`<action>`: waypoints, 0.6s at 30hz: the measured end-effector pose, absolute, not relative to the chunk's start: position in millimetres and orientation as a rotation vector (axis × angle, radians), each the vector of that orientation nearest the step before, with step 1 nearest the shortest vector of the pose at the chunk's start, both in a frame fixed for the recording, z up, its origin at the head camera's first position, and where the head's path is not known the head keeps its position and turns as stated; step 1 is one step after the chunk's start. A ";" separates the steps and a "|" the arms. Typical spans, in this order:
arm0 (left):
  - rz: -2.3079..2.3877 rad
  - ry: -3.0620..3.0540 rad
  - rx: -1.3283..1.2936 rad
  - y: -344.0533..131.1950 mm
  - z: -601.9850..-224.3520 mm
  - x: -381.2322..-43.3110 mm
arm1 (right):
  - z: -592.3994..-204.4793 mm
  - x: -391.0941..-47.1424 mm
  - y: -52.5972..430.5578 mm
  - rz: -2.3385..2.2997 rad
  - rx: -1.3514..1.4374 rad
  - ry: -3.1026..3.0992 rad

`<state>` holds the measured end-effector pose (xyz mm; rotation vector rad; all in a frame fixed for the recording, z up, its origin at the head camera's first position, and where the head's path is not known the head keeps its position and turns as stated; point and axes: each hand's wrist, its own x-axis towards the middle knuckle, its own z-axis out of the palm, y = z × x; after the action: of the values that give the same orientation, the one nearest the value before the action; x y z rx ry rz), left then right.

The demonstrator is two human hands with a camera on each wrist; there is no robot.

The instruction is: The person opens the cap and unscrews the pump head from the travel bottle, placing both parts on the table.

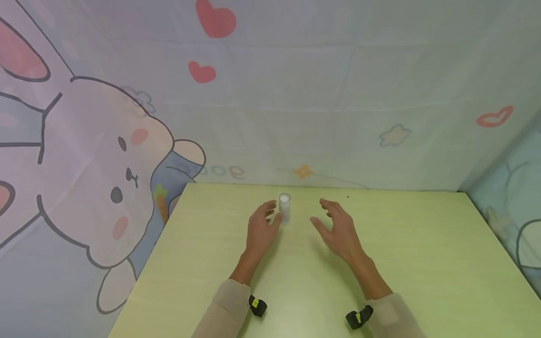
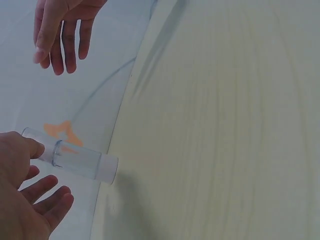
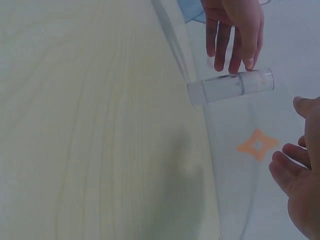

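Observation:
A small clear cylindrical bottle [image 1: 285, 209], whitish at both ends, stands upright near the table's back edge. My left hand [image 1: 262, 230] is just left of it, fingers loosely bent and spread. In the left wrist view the thumb overlaps the upper part of the bottle [image 2: 80, 159], while the other fingers stay apart from it. From the right wrist view the left thumb tip lies right at the bottle's side [image 3: 225, 87]; whether it touches, I cannot tell. Over to the right, my right hand [image 1: 341, 234] hovers above the table, relaxed and holding nothing.
The pale yellow-green table [image 1: 422, 253] reaches back to a hanging cloth [image 1: 296, 94] printed with a rabbit, hearts and stars. A small dark speck [image 1: 348, 197] lies near the table's back edge. Black cameras are strapped at both wrists.

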<state>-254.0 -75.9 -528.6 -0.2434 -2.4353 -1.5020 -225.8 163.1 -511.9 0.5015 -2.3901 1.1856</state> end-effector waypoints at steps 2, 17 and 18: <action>-1.473 -2.434 -0.243 -75.4 -528.5 -254.5 | -512.2 -227.2 159.1 1.208 0.501 -2.374; -1.546 -2.389 -0.218 -74.7 -532.5 -258.7 | -513.1 -234.7 131.7 1.381 0.443 -2.359; -1.549 -2.386 -0.219 -74.8 -532.8 -258.3 | -514.6 -235.5 130.5 1.388 0.445 -2.360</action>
<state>-258.3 -74.8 -532.8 -0.2187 -2.3860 -1.5493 -235.5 130.5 -514.6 0.4449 -2.3597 1.3880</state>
